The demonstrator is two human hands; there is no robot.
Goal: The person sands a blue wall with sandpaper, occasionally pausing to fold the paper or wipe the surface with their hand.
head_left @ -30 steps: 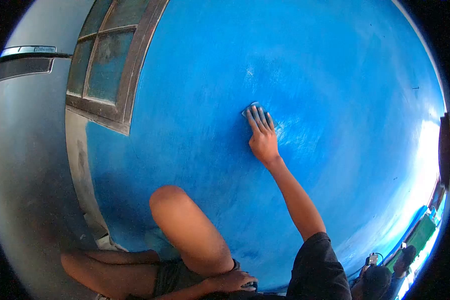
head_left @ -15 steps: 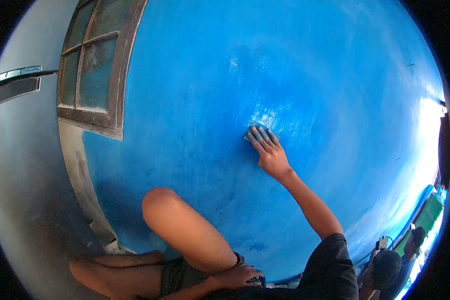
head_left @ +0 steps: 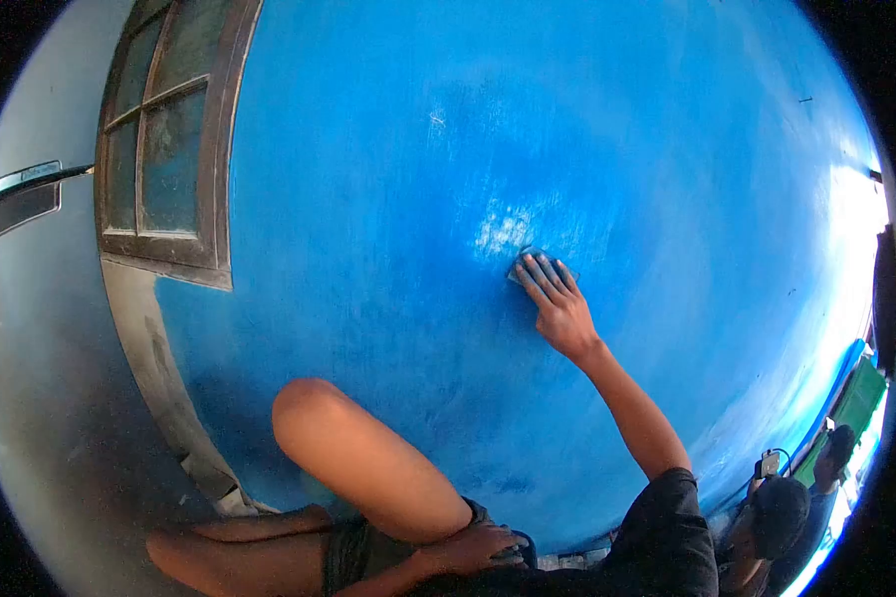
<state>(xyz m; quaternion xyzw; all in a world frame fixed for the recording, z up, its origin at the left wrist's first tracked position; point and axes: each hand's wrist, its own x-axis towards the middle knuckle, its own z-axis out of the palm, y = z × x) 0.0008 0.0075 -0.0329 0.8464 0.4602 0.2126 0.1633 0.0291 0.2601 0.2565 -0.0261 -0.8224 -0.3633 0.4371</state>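
Note:
My right hand (head_left: 561, 306) presses a thin grey-blue sheet (head_left: 516, 269) flat against a blue wall (head_left: 368, 179). Its fingers lie over the sheet, whose edges show around the fingertips. Just above the hand the wall has a shiny, wet-looking patch. Low in the view, my left hand (head_left: 480, 549) rests at the top of my thigh, by the dark shorts, its fingers bent and partly in shadow. I cannot make out anything in it.
A wooden-framed window (head_left: 174, 129) is at the upper left, beside a grey surface (head_left: 40, 378) with a dark handle-like strip. At the lower right are two people (head_left: 779, 517), one with a small device on the head. A green panel (head_left: 858, 398) stands behind them.
The view has shifted, so the window sits farther left. My right hand and the sheet appear slightly farther right, below the shiny patch. My left hand stays on the thigh.

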